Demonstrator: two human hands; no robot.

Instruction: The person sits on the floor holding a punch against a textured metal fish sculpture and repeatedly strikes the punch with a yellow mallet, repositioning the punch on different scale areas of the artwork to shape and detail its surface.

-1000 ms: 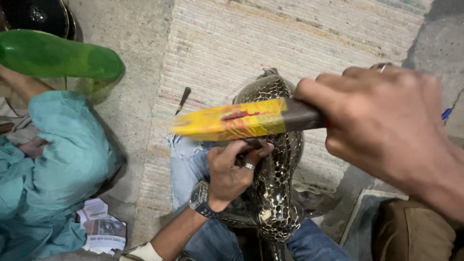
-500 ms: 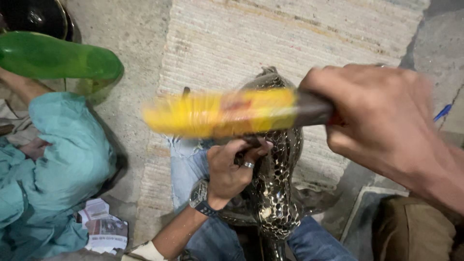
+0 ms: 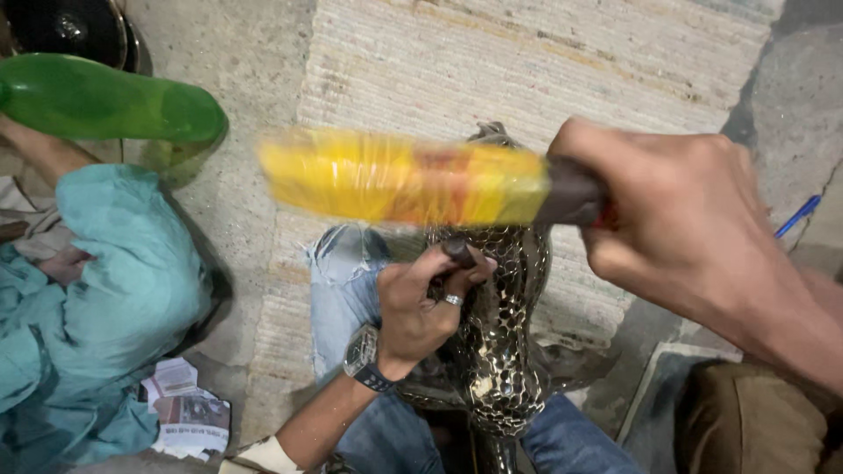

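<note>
My right hand (image 3: 694,237) grips the dark handle of a yellow-wrapped striking tool (image 3: 404,180), which is blurred and held level above my lap. Below it, my left hand (image 3: 417,312), wearing a ring and a wristwatch (image 3: 364,355), pinches a small dark punch (image 3: 458,253). The punch rests against a shiny metal piece with a hammered, scale-like surface (image 3: 496,369). That piece stands between my jeans-clad knees (image 3: 338,290). Its lower part is hidden by my legs.
A woven mat (image 3: 527,70) lies on the concrete floor ahead. At the left sit a person in teal clothing (image 3: 114,290), a green plastic bottle (image 3: 105,101) and newspaper scraps (image 3: 189,412). A blue pen (image 3: 797,217) lies at the right.
The yellow tool has swung left and slightly upward in my right hand and is now more blurred. My left hand and the punch have stayed on the metal piece.
</note>
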